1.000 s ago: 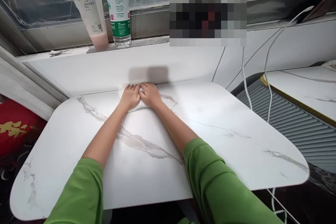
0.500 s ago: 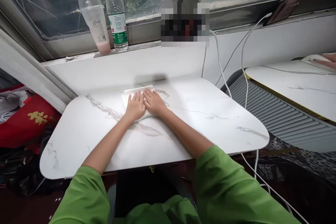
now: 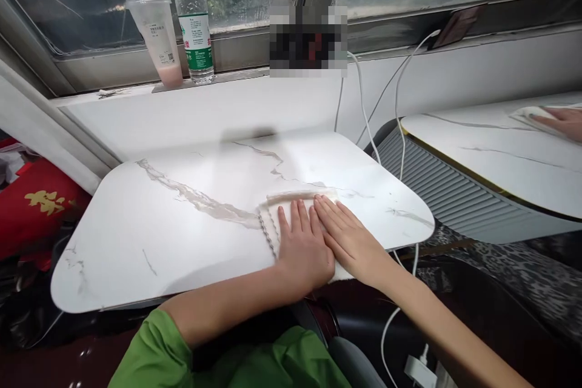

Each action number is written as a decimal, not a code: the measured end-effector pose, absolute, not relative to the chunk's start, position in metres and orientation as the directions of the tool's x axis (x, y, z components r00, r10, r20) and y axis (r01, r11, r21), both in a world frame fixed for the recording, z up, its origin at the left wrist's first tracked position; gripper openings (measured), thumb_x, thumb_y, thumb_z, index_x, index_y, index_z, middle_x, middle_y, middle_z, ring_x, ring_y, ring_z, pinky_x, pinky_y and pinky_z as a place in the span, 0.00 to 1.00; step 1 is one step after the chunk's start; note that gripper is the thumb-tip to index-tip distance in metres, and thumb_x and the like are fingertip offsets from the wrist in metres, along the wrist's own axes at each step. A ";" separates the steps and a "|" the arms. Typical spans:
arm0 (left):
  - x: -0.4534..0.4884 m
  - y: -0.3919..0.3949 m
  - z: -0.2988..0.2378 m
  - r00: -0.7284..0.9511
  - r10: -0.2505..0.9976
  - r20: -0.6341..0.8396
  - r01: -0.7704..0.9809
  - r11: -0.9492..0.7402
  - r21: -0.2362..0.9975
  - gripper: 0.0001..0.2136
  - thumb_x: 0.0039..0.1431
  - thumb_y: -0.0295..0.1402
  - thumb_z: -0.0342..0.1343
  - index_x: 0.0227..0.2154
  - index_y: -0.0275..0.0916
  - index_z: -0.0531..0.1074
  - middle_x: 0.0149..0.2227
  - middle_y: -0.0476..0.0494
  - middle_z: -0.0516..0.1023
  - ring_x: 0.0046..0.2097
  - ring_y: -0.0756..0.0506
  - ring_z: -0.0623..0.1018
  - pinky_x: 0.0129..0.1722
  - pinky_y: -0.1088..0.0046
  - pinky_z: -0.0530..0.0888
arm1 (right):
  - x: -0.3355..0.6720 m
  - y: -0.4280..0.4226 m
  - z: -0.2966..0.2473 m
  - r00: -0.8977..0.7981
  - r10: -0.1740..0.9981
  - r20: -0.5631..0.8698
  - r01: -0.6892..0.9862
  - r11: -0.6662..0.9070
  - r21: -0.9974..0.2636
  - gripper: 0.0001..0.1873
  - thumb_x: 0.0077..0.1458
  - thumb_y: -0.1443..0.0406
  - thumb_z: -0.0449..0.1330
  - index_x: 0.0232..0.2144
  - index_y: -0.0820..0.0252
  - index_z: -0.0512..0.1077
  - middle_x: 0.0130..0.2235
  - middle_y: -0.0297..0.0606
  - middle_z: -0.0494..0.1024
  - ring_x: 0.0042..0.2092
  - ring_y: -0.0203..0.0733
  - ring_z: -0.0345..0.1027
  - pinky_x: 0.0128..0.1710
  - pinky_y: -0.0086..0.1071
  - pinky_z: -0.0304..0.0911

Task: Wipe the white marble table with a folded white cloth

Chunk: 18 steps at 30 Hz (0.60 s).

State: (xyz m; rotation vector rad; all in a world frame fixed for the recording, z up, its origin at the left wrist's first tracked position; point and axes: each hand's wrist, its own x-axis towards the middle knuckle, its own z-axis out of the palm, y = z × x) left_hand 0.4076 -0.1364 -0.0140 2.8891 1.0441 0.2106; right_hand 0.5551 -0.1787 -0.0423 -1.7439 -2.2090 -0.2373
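Observation:
A folded cream cloth [image 3: 271, 224] with a stitched edge lies on the white marble-patterned table [image 3: 122, 236], close to its front edge, partly hanging over it. My left hand [image 3: 305, 248] rests flat on the cloth, fingers stretched out. Beside it, touching along the edge, my right hand [image 3: 352, 241] also lies flat on the cloth with extended fingers. Both palms press down, and the middle of the cloth is hidden under them.
On the windowsill stand a plastic cup [image 3: 154, 33] and a water bottle [image 3: 195, 36]. White cables [image 3: 400, 103] run down between the tables. At right, another person's hand [image 3: 566, 121] touches a cloth [image 3: 527, 115]. A charger [image 3: 421, 371] sits low right.
Both my hands have slid the cloth from the table's back middle toward its front right. The other person's hand and cloth show more fully. My view has shifted slightly.

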 end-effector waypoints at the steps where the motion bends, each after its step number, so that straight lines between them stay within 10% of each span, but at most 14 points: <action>1: 0.408 -0.140 -0.014 0.771 0.628 0.104 0.620 -0.778 0.106 0.30 0.65 0.36 0.38 0.64 0.20 0.50 0.67 0.25 0.50 0.68 0.31 0.48 0.65 0.43 0.49 | 0.556 -0.184 -0.040 -0.206 0.917 0.342 0.969 0.240 -0.058 0.33 0.66 0.64 0.39 0.68 0.59 0.28 0.69 0.42 0.45 0.69 0.46 0.41 0.65 0.51 0.50; 18: 0.457 0.002 -0.013 0.753 0.657 0.037 0.642 -0.745 0.183 0.29 0.64 0.34 0.36 0.65 0.23 0.49 0.68 0.31 0.49 0.69 0.37 0.47 0.66 0.48 0.43 | 0.601 -0.033 -0.034 -0.126 0.941 0.314 0.971 0.182 -0.156 0.29 0.60 0.64 0.43 0.61 0.70 0.60 0.62 0.51 0.63 0.64 0.53 0.53 0.61 0.49 0.52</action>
